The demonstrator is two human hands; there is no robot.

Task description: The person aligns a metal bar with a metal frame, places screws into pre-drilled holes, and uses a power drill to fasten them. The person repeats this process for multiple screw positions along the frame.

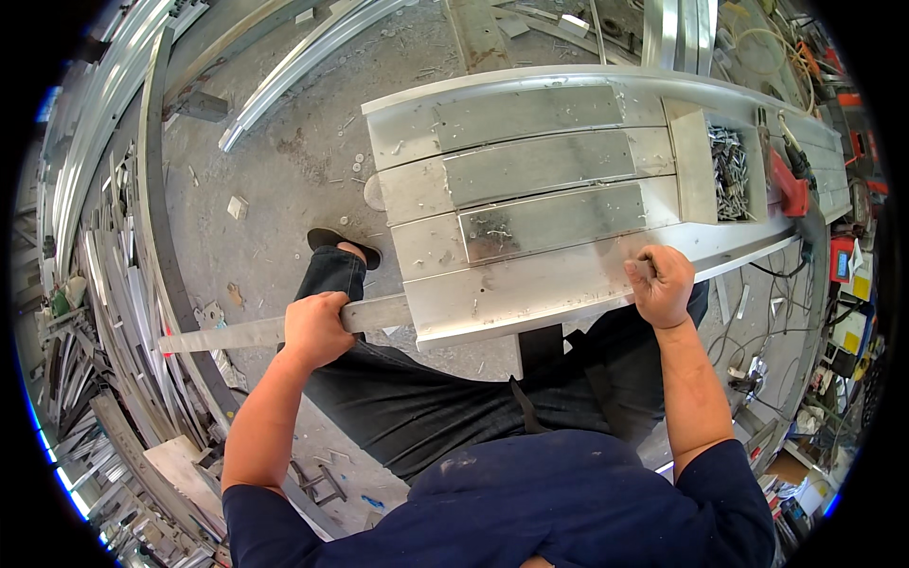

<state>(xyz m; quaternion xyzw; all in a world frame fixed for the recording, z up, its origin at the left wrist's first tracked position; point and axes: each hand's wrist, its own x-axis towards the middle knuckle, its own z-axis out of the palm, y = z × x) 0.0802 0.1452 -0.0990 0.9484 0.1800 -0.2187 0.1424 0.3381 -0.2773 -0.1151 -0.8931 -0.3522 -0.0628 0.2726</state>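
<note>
My left hand point(317, 329) is wrapped around a long, flat metal bar point(227, 337), left of the workbench's near corner. The bar's far left end bears a red mark, and its right end meets or passes the bench's left edge; which, I cannot tell. Over the near edge of the silvery metal workbench point(530, 289), my right hand point(662, 289) is closed with thumb and fingers together. Whatever it pinches, if anything, is too small to make out. Shiny plates point(559, 220) lie along the bench top amid scattered metal bits.
A box point(691, 161) of small metal fasteners point(729, 175) stands on the bench's right part, beside a red tool point(788, 186). Long metal profiles point(303, 66) and offcuts point(71, 350) crowd the left side. Cables point(757, 331) trail over the floor at right.
</note>
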